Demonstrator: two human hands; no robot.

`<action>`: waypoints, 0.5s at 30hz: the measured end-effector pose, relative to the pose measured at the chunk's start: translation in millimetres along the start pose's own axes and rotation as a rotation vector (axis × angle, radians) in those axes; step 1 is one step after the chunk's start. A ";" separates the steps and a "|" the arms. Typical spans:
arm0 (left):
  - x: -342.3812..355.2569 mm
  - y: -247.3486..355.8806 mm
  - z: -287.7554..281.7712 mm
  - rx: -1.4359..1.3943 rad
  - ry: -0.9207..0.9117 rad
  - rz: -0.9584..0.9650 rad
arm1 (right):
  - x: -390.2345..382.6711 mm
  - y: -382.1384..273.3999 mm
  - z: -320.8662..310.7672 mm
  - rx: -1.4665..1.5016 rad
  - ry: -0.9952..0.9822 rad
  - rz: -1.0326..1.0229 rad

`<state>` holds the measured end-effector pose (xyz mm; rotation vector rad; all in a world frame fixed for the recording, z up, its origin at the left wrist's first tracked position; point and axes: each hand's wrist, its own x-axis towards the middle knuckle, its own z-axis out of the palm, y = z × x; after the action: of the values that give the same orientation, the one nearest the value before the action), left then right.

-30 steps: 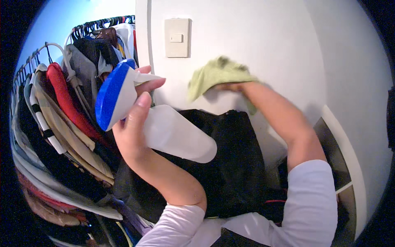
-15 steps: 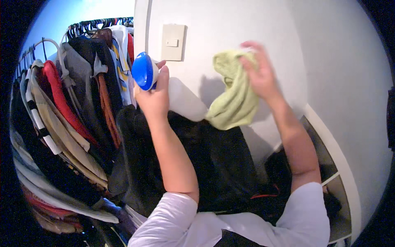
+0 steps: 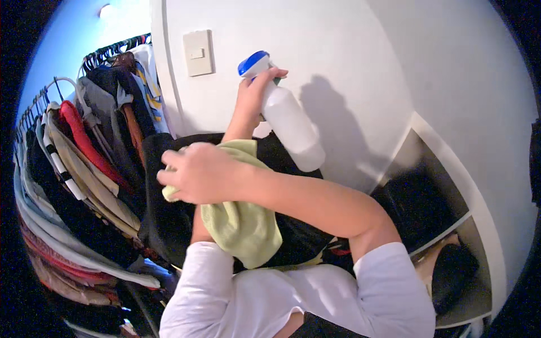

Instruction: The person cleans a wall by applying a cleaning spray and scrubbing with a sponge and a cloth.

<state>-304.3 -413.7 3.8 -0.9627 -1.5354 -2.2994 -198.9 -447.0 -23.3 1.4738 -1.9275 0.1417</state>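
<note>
My left hand (image 3: pixel 260 90) grips the neck of a white spray bottle (image 3: pixel 293 127) with a blue and white spray head. The bottle tilts, its base pointing down and to the right in front of the wall. Across my left forearm reaches my right arm. At its end my right hand (image 3: pixel 200 172) holds a light green cloth (image 3: pixel 248 231), which drapes over the left forearm and hangs below it. Part of the cloth is hidden under my right hand and wrist.
A cream light switch (image 3: pixel 198 53) is on the white wall (image 3: pixel 338 45). On the left, many garments hang from a rack (image 3: pixel 101 141). Black fabric (image 3: pixel 163 191) lies below my arms. A white shelf unit (image 3: pixel 484 236) with dark items stands at the right.
My right hand has swung left and down with the cloth, from beside the wall to over my left forearm. The spray bottle has moved right and turned, showing its side.
</note>
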 end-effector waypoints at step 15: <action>-17.9 130.2 -44.0 0.701 0.311 0.121 | -36.7 47.3 -89.9 0.108 0.944 0.165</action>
<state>-242.1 -512.2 78.9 -0.4659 -1.8626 -1.5332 -195.6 -358.1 37.9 1.0099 -1.2530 0.8594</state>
